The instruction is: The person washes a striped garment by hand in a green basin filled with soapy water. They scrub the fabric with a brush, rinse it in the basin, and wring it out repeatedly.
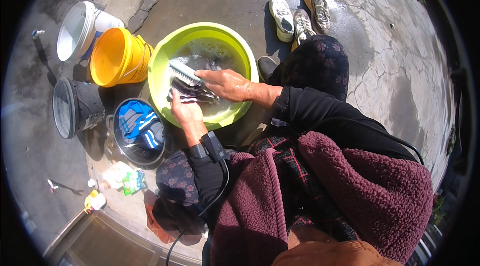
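Note:
A light green plastic basin (247, 52) with sudsy water stands on the ground before me. My right hand (228, 84) reaches over it and grips a pale blue scrub brush (183, 70) with white bristles. Under the bristles lies a dark shoe with light stripes (183, 93), wet and partly hidden by the brush and both hands. My left hand (187, 114) holds this shoe from the near left side, thumb up along its edge. Foamy water and something dark show behind the brush.
White (73, 32), yellow (112, 58) and grey (67, 108) buckets lie tipped at the left. A dark tub (161, 153) holds blue and grey clothes (140, 123). Several sneakers (281, 15) stand beyond my right knee. Bottles (98, 201) and a green packet (131, 183) are at the lower left.

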{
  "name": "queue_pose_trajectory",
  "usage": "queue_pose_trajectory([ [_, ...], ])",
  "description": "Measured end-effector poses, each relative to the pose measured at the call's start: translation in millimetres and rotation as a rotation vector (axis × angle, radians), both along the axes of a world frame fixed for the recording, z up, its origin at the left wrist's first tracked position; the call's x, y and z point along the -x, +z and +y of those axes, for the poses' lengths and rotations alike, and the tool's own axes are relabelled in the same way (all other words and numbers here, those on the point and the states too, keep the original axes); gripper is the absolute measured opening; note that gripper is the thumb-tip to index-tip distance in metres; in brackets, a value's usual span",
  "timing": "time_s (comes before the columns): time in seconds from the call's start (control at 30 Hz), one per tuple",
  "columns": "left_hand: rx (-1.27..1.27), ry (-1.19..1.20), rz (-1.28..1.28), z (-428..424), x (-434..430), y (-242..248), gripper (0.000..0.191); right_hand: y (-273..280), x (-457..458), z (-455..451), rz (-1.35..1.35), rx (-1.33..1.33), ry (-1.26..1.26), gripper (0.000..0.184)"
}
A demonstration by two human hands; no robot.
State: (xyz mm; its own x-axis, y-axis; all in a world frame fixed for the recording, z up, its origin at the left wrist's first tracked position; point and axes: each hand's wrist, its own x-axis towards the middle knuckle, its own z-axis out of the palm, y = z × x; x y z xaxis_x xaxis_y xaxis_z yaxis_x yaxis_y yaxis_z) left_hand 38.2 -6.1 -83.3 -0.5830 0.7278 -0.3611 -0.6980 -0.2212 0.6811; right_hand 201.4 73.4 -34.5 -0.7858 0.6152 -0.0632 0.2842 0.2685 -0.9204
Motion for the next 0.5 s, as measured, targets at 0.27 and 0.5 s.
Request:
queue_pose_trajectory([
  [0.27, -0.009, -0.034, -0.071, 5, -24, 4, 0.047, 0, 9, -5, -0.293, -0.179, -0.009, 0.046],
  [0.5, 0.128, 0.018, -0.039, 1, -10, 7, 0.055, -3, -2, -27, -0.260, -0.187, 0.129, 0.044],
])
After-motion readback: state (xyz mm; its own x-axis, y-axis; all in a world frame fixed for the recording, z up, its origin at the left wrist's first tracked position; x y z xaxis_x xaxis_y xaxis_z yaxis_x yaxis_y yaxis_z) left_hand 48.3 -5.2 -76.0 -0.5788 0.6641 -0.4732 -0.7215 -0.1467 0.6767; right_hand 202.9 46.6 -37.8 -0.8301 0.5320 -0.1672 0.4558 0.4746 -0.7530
